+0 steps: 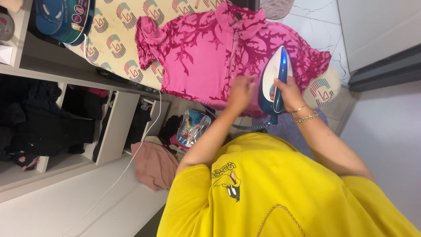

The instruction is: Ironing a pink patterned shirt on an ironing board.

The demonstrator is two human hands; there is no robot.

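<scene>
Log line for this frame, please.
right hand: grips iron on pink shirt | left hand: flat on shirt | ironing board beneath

White open shelving [116,127] stands along one side, its compartments stuffed with dark folded clothes [41,123]. A thin white cord [131,160] trails down past it. The floor is pale marble-look tile [315,19] with dark veins. A plain white wall [386,131] meets a grey strip [386,70].

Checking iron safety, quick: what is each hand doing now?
Left hand: open, flat on the pink patterned shirt.
Right hand: closed on the blue-and-white steam iron.
</scene>
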